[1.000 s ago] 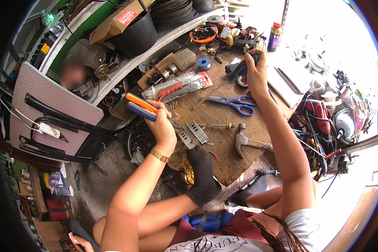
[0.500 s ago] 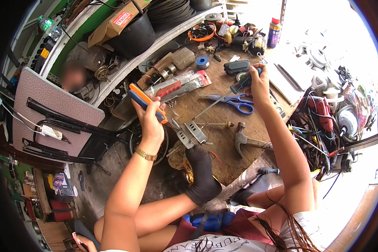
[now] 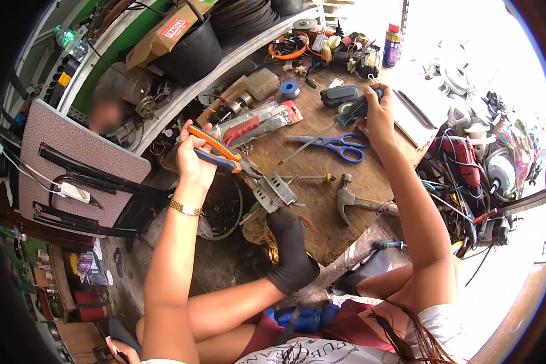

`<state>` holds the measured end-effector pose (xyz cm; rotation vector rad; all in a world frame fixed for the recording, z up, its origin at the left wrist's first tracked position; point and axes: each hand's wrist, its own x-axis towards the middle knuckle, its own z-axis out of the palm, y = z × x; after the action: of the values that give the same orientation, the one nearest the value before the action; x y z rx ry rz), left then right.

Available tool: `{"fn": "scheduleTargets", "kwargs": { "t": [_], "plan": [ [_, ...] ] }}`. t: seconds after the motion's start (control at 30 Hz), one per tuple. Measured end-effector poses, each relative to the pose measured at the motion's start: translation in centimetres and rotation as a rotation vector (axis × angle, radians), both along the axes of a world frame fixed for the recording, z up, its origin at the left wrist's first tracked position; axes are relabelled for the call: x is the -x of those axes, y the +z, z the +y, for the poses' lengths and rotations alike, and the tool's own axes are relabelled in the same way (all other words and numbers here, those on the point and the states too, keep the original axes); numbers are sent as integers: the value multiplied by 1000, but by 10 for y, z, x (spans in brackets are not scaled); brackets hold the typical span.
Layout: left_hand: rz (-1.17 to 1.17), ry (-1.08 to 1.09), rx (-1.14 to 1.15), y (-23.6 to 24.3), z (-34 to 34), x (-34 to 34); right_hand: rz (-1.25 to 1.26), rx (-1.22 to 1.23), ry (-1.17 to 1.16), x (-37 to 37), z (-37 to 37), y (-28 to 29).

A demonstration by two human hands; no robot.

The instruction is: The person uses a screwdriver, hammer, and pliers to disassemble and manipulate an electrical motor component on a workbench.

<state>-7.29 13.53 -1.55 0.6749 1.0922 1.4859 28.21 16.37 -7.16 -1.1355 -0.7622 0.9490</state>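
Note:
My left hand [image 3: 194, 158] is wrapped round a pair of pliers [image 3: 217, 143] with orange and dark blue handles, spread apart. Their jaws reach the upper left side of a slotted grey metal piece [image 3: 273, 192]; whether they grip it I cannot tell. That piece rests at the table's near edge, against my black-socked foot [image 3: 288, 239]. In my right hand [image 3: 379, 118] is a screwdriver [image 3: 308, 144], held by its dark handle. Its shaft slants down to the left, and the tip hovers just above the metal piece, apart from it. Blue-handled scissors [image 3: 350, 153] lie beneath the shaft.
On the wooden table [image 3: 321, 233] lie a hammer [image 3: 346, 197], another screwdriver [image 3: 312, 178], a blue spool [image 3: 290, 90] and a packaged red-handled saw [image 3: 242, 128]. A spray can [image 3: 391, 45] stands at the back. Tools and cables, including a red drill [image 3: 465, 161], crowd the right.
My left hand has shifted left and a little down, and the pliers' handles have spread. The screwdriver has risen slightly, its tip moving up from the metal piece.

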Motion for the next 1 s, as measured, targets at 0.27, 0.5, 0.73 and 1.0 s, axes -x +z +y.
{"fn": "scheduleTargets", "kwargs": {
  "t": [0.27,0.5,0.73,1.0],
  "plan": [
    [33,-20,89,19,2,10,-21,-9,-24,-5,3,-3],
    [34,47,130,16,-5,10,-34,-4,-2,3,5,-4],
    [-59,-152,253,14,19,25,-123,-60,29,-27,2,5],
    [-262,-60,141,33,23,60,127,348,102,-105,-101,-24]
  ]
}}
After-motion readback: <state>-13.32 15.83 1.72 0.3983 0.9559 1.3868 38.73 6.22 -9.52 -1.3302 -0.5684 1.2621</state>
